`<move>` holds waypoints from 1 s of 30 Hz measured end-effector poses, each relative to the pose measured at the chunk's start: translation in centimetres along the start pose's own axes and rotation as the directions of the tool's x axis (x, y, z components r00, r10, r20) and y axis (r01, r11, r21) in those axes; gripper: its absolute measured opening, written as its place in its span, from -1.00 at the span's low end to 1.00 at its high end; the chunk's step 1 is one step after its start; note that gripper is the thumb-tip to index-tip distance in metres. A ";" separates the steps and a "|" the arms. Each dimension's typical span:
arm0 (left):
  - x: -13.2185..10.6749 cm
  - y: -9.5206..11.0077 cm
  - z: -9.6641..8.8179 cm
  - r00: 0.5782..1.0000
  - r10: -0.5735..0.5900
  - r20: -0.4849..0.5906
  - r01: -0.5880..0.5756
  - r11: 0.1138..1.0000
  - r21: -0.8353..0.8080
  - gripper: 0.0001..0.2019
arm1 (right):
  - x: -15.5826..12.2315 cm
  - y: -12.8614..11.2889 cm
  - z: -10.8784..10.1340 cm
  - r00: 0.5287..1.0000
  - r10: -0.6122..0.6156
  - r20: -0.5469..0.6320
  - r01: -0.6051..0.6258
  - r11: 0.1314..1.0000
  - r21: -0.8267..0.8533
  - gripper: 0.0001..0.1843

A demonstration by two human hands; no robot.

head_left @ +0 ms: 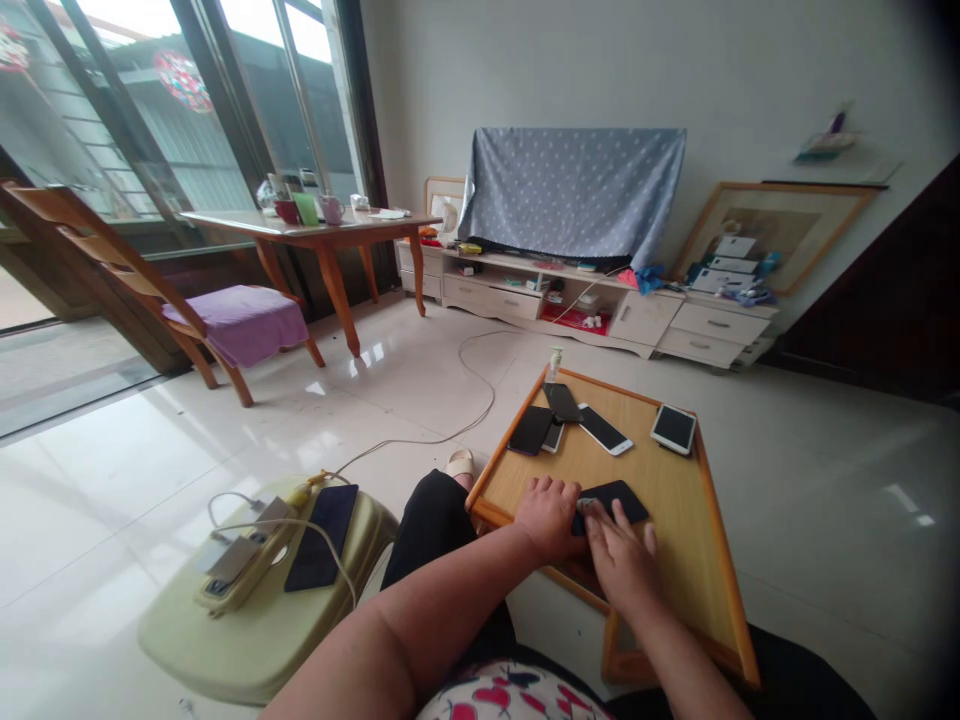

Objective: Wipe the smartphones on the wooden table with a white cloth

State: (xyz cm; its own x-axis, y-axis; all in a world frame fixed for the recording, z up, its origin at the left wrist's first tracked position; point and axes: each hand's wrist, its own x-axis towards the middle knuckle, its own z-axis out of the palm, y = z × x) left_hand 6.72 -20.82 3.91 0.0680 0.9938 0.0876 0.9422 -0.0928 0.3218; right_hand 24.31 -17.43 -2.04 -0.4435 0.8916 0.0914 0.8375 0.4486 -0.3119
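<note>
Both my hands rest on a small wooden table (675, 520) in front of me. My left hand (550, 515) lies knuckles up at the near left edge, fingers curled against the left end of a dark phone (616, 497). My right hand (621, 555) lies flat with fingers stretched forward, fingertips on the phone's near edge. Farther back on the table lie two dark phones (531, 429) (562, 401), a white-edged phone (604, 429) and another white phone (673, 428) at the far right.
A pale green stool (247, 630) at my left carries a dark tablet (324, 535), a charger and cables. A white cable (450, 430) runs across the tiled floor. Beyond stand a wooden dining table (315, 230), a purple-cushioned chair (232, 320) and a low TV cabinet (600, 300).
</note>
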 end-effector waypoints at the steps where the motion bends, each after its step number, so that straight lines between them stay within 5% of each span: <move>1: 0.5 -0.1 0.0 1.000 0.008 0.006 -0.008 1.000 0.005 -0.37 | 0.6 0.9 -0.3 0.998 0.053 -0.016 -0.053 0.999 -0.011 -0.43; 6: 2.1 -0.4 0.3 0.999 0.041 0.015 -0.041 0.999 0.025 -0.33 | 2.9 3.1 -1.0 0.972 0.223 -0.080 -0.228 0.972 -0.056 -0.36; 11: 2.5 -0.5 0.9 0.999 0.035 0.000 -0.035 0.999 0.035 -0.50 | 1.6 0.4 0.6 0.996 -0.080 0.031 0.082 0.995 -0.049 -0.36; 13: 2.5 -0.4 1.0 0.999 0.039 -0.006 -0.039 0.999 0.038 -0.51 | 1.8 0.6 0.5 0.993 -0.109 0.046 0.111 0.993 -0.034 -0.38; 19: 2.6 -0.2 1.3 0.998 0.054 -0.030 -0.054 0.999 0.000 -0.34 | 4.2 3.1 -1.3 0.981 0.190 -0.045 -0.192 0.981 -0.037 -0.37; 26: 2.5 -0.4 1.7 0.997 0.042 -0.069 -0.047 0.996 -0.079 -0.43 | 2.3 0.7 -0.5 0.986 -0.132 0.100 0.129 0.991 0.042 -0.39; 30: 2.4 -0.4 1.9 0.996 0.031 -0.083 -0.039 0.994 -0.100 -0.25 | 3.6 2.5 -1.5 0.994 0.106 0.004 -0.106 0.994 0.003 -0.39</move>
State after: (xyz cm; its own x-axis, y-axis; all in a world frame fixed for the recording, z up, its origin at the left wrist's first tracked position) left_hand 7.12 -18.27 2.19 0.0694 0.9820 0.1756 0.9014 -0.1371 0.4107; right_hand 25.30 -12.98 -1.13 -0.3537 0.9338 0.0543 0.8789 0.3516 -0.3223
